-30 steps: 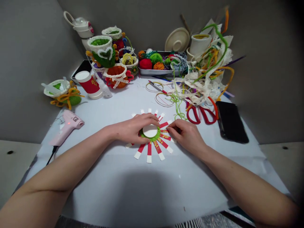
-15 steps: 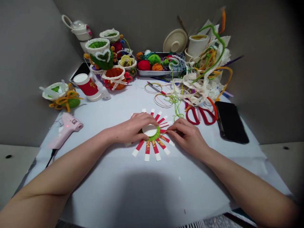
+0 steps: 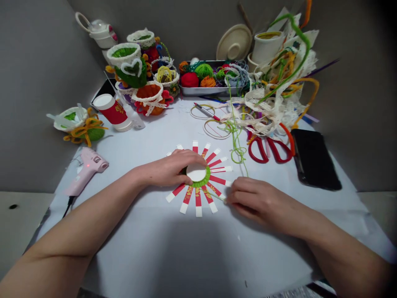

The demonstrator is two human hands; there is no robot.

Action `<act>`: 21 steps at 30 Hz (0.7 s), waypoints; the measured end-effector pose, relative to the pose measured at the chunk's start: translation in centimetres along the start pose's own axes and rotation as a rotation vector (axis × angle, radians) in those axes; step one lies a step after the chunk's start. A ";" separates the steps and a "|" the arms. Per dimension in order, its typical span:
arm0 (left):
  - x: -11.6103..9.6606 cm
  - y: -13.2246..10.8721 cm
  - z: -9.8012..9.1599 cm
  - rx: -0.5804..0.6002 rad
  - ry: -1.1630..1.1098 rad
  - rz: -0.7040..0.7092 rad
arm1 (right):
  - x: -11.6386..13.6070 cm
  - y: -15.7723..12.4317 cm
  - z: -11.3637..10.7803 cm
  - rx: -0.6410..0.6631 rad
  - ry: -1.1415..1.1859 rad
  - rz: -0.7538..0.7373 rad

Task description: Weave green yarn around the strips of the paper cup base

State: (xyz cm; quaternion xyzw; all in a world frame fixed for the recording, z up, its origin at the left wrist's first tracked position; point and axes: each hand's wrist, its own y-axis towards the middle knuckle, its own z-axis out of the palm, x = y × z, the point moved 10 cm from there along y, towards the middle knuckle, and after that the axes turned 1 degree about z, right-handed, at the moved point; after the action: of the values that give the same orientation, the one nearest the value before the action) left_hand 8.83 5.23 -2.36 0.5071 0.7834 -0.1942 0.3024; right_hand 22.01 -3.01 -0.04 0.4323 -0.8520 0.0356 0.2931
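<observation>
The white tabletop (image 3: 139, 240) carries all the things. At its far edge, near the middle, there is a metal tray (image 3: 203, 92) with yarn balls (image 3: 204, 71). The cut paper cup (image 3: 196, 172) lies flat in the middle of the tabletop, with its red and white strips spread around like rays. The left hand (image 3: 173, 167) holds this cup in a wide grip, thumb and fingers around its green woven ring. The right hand (image 3: 257, 203), just beside the strips, has a narrow pinch on the green yarn (image 3: 214, 194), which runs from the ring. Near the right edge lies a black phone (image 3: 316, 159); near the left edge, a pink glue gun (image 3: 87, 167). Red-handled scissors (image 3: 258, 151) lie just beside the phone.
</observation>
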 end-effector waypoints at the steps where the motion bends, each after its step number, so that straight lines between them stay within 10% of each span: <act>1: 0.0 0.0 0.0 0.002 -0.005 0.001 | 0.2 -0.1 0.2 0.019 -0.002 -0.002; 11: -0.6 0.2 -0.3 0.026 -0.048 0.012 | 0.9 -0.6 1.4 0.134 -0.079 0.041; 21: -0.4 0.2 -0.1 0.019 -0.060 0.043 | -0.4 -0.5 0.0 -0.034 -0.191 0.073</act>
State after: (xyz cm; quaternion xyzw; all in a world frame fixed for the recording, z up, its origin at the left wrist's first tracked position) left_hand 9.06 5.10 -2.02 0.5206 0.7610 -0.2101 0.3251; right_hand 22.57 -3.03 -0.31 0.3976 -0.8917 -0.0095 0.2161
